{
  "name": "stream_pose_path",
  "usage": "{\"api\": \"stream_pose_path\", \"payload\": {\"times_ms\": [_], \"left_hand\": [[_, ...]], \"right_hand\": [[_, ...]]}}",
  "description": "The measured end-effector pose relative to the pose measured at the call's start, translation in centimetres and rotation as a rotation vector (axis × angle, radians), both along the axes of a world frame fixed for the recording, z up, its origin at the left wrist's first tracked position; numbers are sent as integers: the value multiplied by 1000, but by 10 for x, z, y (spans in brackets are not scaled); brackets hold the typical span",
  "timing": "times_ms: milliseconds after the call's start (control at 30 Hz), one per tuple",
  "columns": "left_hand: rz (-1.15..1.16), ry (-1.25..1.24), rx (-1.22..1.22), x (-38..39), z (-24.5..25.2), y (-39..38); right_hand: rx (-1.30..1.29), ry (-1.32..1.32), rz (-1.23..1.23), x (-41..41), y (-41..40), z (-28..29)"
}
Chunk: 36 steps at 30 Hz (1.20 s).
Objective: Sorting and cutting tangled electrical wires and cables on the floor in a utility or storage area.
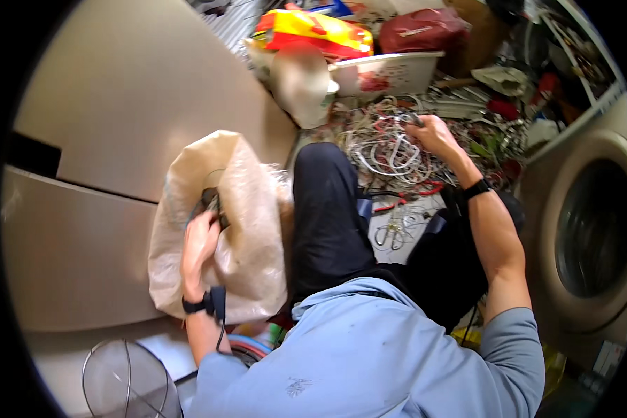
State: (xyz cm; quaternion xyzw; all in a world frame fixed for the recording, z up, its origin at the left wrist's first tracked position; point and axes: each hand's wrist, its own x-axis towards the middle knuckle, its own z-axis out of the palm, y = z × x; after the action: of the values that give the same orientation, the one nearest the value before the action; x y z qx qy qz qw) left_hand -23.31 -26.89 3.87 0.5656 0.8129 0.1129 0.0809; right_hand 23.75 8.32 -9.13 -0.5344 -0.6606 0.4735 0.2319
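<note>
A pale woven plastic sack (256, 261) stands to the left of my knee with its mouth open. My left hand (204, 232) reaches into that mouth, its fingers around a dark object (212, 201) that I cannot make out. My right hand (432, 133) is over a tangled heap of wires and cables (386, 151) on the floor, gripping a small dark grey thing (414, 119) of unclear kind. A loop of white cable (379, 170) lies below this hand. Red-handled pliers (392, 206) seem to lie at the near edge of the heap, between my legs.
Large metallic-coloured doors (109, 104) border the left side. A front-loading washing machine (595, 219) stands at the right. Beyond the wires is a white plastic tub (386, 73), with a yellow and red bag (313, 34) and a dark red bag (423, 30). A wire-framed mesh basket (128, 381) is at lower left.
</note>
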Motion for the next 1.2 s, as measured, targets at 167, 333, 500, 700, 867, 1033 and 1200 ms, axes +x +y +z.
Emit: {"api": "stream_pose_path", "payload": {"times_ms": [167, 333, 500, 700, 867, 1033, 1200], "left_hand": [[52, 99, -183, 33, 56, -12], [-83, 24, 104, 95, 93, 31], [-456, -436, 220, 174, 56, 153], [-601, -1006, -10, 274, -5, 261], [-526, -1081, -68, 283, 6, 282], [-542, -1476, 179, 266, 58, 294], [-628, -1647, 335, 254, 88, 297]], "right_hand": [[78, 6, 5, 26, 4, 15], [108, 109, -10, 23, 2, 25], [29, 154, 254, 12, -22, 80], [-63, 454, 294, 25, -41, 108], [16, 267, 221, 51, -25, 105], [-13, 242, 56, 73, -12, 91], [-60, 349, -125, 70, 0, 85]]}}
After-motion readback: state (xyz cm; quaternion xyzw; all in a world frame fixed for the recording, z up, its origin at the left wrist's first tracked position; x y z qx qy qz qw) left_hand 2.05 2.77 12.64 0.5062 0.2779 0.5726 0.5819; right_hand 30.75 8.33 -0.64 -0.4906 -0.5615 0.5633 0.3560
